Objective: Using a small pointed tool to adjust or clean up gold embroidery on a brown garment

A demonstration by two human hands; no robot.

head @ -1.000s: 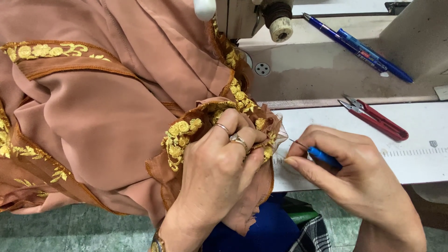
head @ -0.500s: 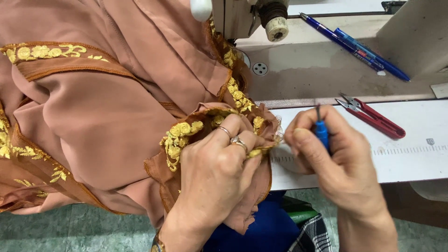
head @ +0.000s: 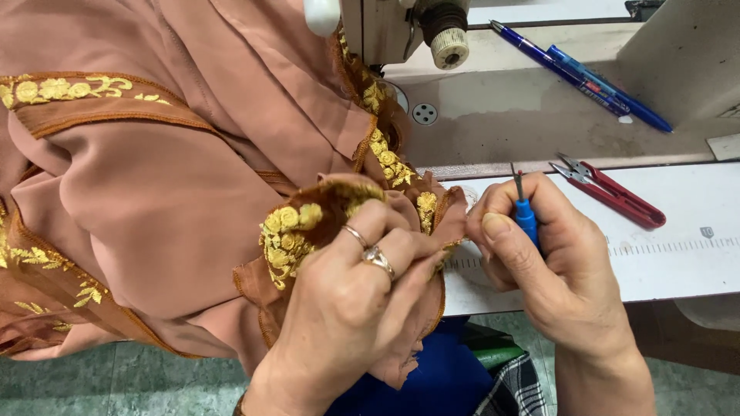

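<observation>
My left hand (head: 351, 304), with two rings, pinches a bunched fold of pinkish-brown fabric (head: 154, 200) edged with yellow floral embroidery (head: 285, 231). My right hand (head: 551, 266) sits right beside that fold and holds a blue-handled seam ripper (head: 525, 209) upright, its metal tip pointing away from me. The thumb and forefinger of the right hand meet at the fabric edge; whether they pinch a thread is too small to tell.
A sewing machine (head: 408, 31) stands at the top centre with fabric running under it. Red thread snips (head: 613, 194) lie on the white table (head: 694, 254) to the right. Two blue pens (head: 578, 69) rest on the machine bed behind.
The seam ripper has swung from lying low and pointing left at the fabric to standing upright. My right hand has moved closer to the fold. My left hand keeps its grip.
</observation>
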